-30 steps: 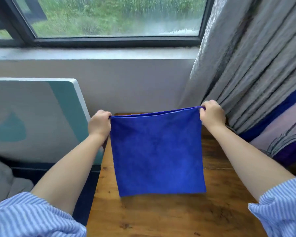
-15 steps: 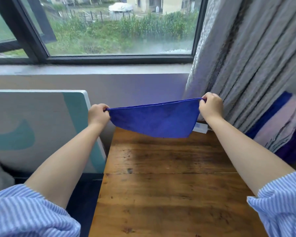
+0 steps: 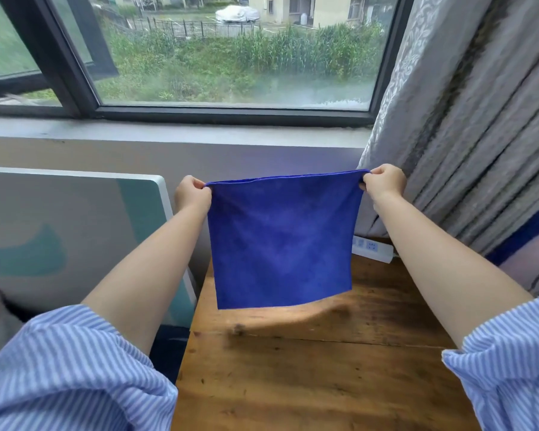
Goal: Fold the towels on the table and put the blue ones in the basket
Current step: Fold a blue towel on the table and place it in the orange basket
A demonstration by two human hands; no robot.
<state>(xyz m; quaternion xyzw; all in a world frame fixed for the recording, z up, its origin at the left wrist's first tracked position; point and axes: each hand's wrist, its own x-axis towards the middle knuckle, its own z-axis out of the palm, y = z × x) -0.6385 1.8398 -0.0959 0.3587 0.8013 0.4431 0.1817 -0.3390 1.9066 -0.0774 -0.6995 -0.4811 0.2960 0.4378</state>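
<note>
we hold a blue towel [image 3: 280,241] up in the air with both arms stretched forward, above the far end of the wooden table [image 3: 308,368]. our left hand [image 3: 191,194] pinches the towel's upper left corner between thumb and curled fingers, and our right hand [image 3: 383,181] pinches the upper right corner the same way. the top edge runs nearly straight between the two hands, pulled taut, a little higher on the right. the rest of the cloth hangs flat and open as a square sheet, its lower edge slanting slightly, lower at the left corner. we cannot tell whether that lower edge touches the wood or hangs just clear of it; a shadow lies on the table under and in front of it.

at the far right corner of the table a white power strip [image 3: 372,248] lies partly hidden behind the towel. a grey curtain [image 3: 467,135] hangs along the right edge of the table, close behind our right hand. beyond the far edge is a wall under a window [image 3: 231,57] with a dark frame. off the left edge of the table stands a white and teal panel [image 3: 75,231]. both our sleeves [image 3: 75,377] are blue and white striped, pushed up above the forearms.
</note>
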